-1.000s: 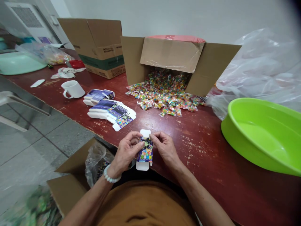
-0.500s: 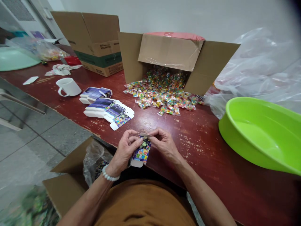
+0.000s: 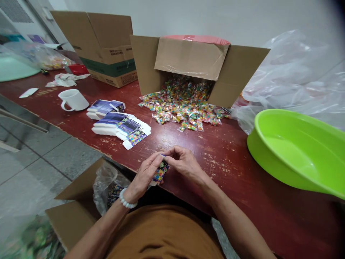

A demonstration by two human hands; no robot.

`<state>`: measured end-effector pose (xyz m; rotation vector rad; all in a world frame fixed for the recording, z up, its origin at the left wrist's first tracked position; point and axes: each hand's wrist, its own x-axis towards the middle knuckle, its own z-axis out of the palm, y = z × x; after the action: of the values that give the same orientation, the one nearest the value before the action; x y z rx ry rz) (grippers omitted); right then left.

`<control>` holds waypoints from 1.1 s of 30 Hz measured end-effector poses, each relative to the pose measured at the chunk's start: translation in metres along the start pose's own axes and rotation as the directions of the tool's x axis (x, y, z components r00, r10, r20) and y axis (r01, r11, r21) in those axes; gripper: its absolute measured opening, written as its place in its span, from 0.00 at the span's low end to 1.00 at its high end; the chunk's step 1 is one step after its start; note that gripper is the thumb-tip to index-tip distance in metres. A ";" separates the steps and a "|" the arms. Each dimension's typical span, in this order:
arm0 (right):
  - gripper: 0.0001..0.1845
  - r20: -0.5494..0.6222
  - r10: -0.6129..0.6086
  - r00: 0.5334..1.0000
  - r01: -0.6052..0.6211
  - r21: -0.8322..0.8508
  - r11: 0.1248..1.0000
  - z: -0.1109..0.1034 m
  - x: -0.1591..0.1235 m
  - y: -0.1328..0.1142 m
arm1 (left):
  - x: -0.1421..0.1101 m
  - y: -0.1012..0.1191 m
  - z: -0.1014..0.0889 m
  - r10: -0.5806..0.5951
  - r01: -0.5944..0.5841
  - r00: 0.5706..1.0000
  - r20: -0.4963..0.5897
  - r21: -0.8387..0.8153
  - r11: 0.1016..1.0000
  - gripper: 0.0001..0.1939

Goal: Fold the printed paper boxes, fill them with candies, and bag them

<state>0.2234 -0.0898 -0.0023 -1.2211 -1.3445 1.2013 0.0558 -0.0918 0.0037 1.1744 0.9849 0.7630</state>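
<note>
Left hand (image 3: 145, 176) and right hand (image 3: 183, 163) pinched printed cardboard box (image 3: 161, 171) at its top end, fingertips pressed together, held just above red wooden table (image 3: 229, 169) for close handling.

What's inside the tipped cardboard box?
Small colourful wrapped packets spill from the cardboard box onto the red table; the box's deeper interior is hidden behind the heap.

A plain white wall (image 3: 205, 18) runs behind a long table with a dark red painted top (image 3: 239, 180), its paint worn and chipped in pale patches, while grey floor tiles (image 3: 61, 169) with dark grout lines spread below its edge, and a white grilled wall unit (image 3: 14, 9) sits high in the far corner under even, soft indoor light
</note>
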 end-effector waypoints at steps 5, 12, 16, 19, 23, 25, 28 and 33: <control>0.11 -0.002 0.123 0.992 -0.119 0.215 0.969 -0.004 0.004 0.001 | -0.002 0.001 -0.002 -0.010 0.009 0.997 0.074 0.020 1.000 0.27; 0.09 0.007 0.123 0.992 -0.122 0.198 0.973 -0.004 0.003 0.004 | 0.003 -0.006 -0.007 -0.014 0.018 0.994 0.110 -0.039 0.999 0.28; 0.09 0.110 -0.067 0.992 0.069 -0.017 0.997 -0.007 -0.004 0.002 | 0.001 -0.007 -0.007 -0.030 0.035 0.996 0.084 -0.061 0.998 0.31; 0.07 0.154 -0.228 0.961 0.255 -0.191 0.948 -0.006 -0.008 0.007 | 0.002 -0.010 -0.005 0.009 -0.007 1.000 0.026 -0.075 0.997 0.31; 0.08 0.178 -0.214 0.960 0.261 -0.309 0.915 -0.020 0.019 0.018 | 0.009 -0.009 -0.004 -0.011 0.006 0.999 -0.040 -0.112 0.994 0.27; 0.09 0.029 -0.240 0.970 0.224 -0.483 0.846 -0.036 0.047 0.025 | 0.016 -0.006 -0.007 -0.022 0.002 0.993 -0.113 -0.179 0.984 0.27; 0.21 -0.151 -0.296 0.943 0.087 -0.748 0.658 -0.059 0.088 0.040 | 0.028 -0.004 -0.018 -0.027 -0.028 0.979 -0.201 -0.268 0.963 0.29; 0.24 -0.189 -0.307 0.933 -0.006 -0.860 0.510 -0.070 0.120 0.067 | 0.036 -0.010 -0.039 0.010 -0.075 0.952 -0.307 -0.199 0.977 0.29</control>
<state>0.2894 0.0371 -0.0604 -1.8201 -1.8044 0.0800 0.0339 -0.0468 -0.0171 0.9138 1.1049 1.0789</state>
